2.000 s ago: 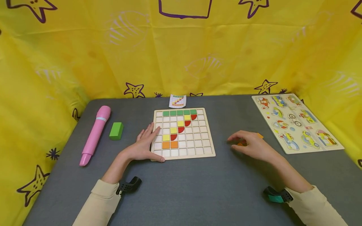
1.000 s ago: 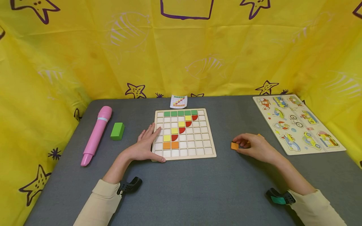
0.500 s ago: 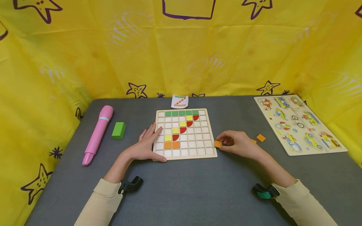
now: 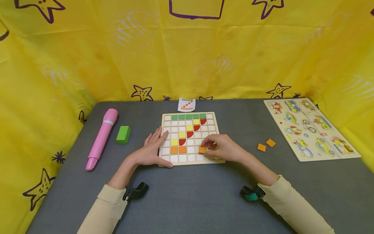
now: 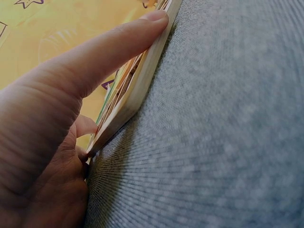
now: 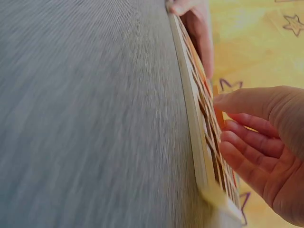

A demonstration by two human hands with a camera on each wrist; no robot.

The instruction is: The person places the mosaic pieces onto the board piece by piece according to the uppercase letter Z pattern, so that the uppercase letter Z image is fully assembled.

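A wooden grid board point(image 4: 191, 158) lies mid-table, with green, yellow, red quarter-round and orange pieces set in some cells. My left hand point(image 4: 148, 153) rests spread along its left side, its thumb on the front edge, as the left wrist view also shows. Over the lower part of the board, my right hand point(image 4: 223, 148) pinches an orange square tile point(image 4: 201, 149) between thumb and fingers. In the right wrist view this tile point(image 6: 219, 116) stands edge-on at the grid. Two more orange tiles, one nearer point(image 4: 261, 147) and one farther point(image 4: 270, 142), lie right of the board.
A pattern card point(image 4: 186, 105) lies behind the board. At the left are a pink microphone point(image 4: 102, 139) and a green block point(image 4: 123, 135). A picture puzzle board point(image 4: 309, 130) lies at the right. Yellow patterned cloth point(image 4: 187, 65) hangs around the grey table.
My right hand has picked up an orange tile right of the board and carried it left over the grid, uncovering two other orange tiles. My left hand has stayed on the board.
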